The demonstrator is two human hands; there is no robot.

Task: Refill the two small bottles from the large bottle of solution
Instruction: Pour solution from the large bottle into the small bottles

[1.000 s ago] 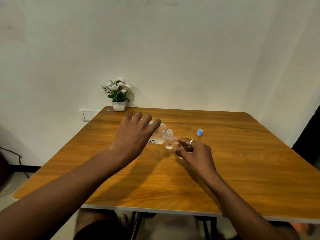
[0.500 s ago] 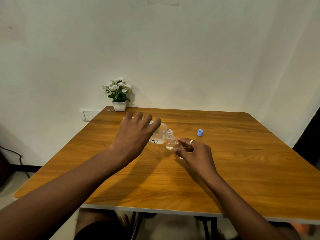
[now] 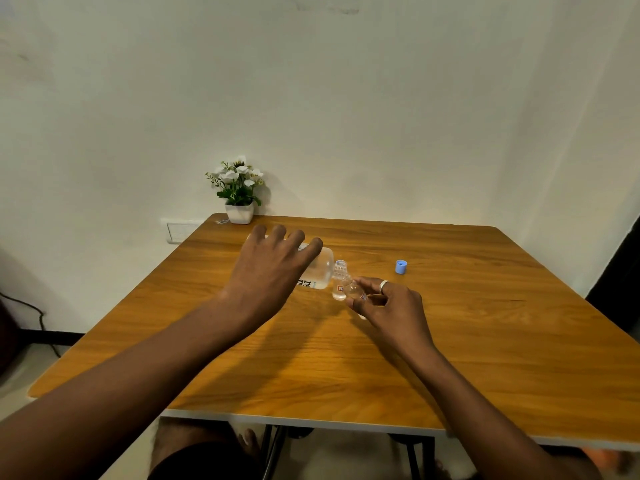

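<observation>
My left hand (image 3: 273, 271) grips the large clear bottle (image 3: 320, 271) from above and holds it tipped on its side, neck pointing right. Its threaded mouth (image 3: 341, 270) sits just over a small clear bottle (image 3: 353, 291), which my right hand (image 3: 391, 306) pinches between thumb and fingers. Another small clear bottle (image 3: 338, 293) stands right beside it, just left of my fingertips. Much of the large bottle is hidden under my left hand. I cannot tell whether liquid is flowing.
A blue cap (image 3: 401, 266) lies on the wooden table (image 3: 485, 341) to the right of the bottles. A small white pot of white flowers (image 3: 239, 194) stands at the table's back left corner, against the wall. A wall socket (image 3: 178, 232) is left of the table.
Almost nothing differs; both hands and the bottles hold the same pose across the frames.
</observation>
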